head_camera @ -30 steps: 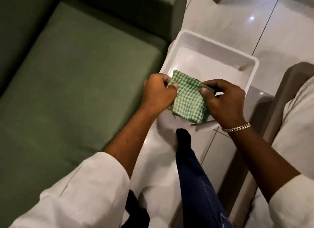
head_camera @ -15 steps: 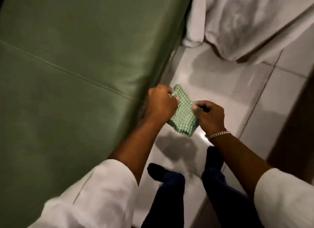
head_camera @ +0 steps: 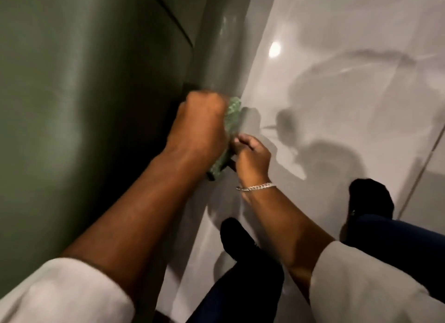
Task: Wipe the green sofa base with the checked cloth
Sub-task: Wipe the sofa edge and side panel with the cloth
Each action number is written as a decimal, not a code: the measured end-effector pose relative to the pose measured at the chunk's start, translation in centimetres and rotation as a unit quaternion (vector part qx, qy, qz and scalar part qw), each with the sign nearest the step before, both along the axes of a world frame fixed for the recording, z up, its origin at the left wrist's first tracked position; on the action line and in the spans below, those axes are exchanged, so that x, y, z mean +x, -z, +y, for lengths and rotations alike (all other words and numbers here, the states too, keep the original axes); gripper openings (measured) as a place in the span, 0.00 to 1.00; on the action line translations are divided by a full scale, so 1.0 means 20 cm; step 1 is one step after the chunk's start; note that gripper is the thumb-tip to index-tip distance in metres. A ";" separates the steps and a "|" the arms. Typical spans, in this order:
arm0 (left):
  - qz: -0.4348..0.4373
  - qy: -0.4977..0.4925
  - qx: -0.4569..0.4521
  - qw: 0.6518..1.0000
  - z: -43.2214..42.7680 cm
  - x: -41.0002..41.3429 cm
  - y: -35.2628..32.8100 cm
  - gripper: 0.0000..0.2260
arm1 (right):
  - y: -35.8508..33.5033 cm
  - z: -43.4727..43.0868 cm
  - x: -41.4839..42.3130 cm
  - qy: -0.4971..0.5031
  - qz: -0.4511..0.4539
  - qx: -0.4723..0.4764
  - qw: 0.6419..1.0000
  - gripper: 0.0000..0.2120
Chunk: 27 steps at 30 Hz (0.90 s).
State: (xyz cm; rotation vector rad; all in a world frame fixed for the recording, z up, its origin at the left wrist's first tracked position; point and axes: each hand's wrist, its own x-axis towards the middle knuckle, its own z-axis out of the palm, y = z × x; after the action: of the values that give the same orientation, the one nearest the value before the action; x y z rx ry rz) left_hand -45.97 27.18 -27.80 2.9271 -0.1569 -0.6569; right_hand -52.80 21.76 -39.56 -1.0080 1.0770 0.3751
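Note:
The green sofa fills the left of the head view, and its base runs down to the floor as a grey-green strip. My left hand is a closed fist around the green checked cloth, low beside the sofa base. Most of the cloth is bunched and hidden between my hands. My right hand, with a silver bracelet on its wrist, pinches the cloth's lower part. The frame is blurred, so I cannot tell if the cloth touches the base.
Glossy pale floor tiles spread to the right with dark shadows and a lamp reflection. My two feet in black socks and dark blue trouser legs stand on the tiles close to the sofa.
My view has dropped closer to the floor beside the sofa. Both hands moved down toward the sofa base, and the cloth went from spread between them to bunched in my left fist.

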 end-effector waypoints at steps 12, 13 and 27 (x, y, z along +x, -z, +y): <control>-0.186 0.185 0.113 0.958 0.04 -0.10 -0.38 0.17 | -0.18 0.28 0.17 -0.132 -0.138 0.039 0.981 0.33; -0.179 0.211 0.127 0.952 0.05 -0.11 -0.41 0.17 | -0.20 0.28 0.18 -0.143 -0.145 0.015 0.979 0.33; -0.134 0.341 0.427 0.827 0.15 0.01 -0.49 0.34 | -0.17 0.32 0.24 -0.158 -0.199 -0.094 0.963 0.36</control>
State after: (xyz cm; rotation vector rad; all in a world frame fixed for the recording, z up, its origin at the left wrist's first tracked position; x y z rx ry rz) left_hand -45.85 30.22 -18.03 3.8096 -1.3111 -0.4300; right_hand -48.06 28.10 -36.08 -1.3660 0.5943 0.3116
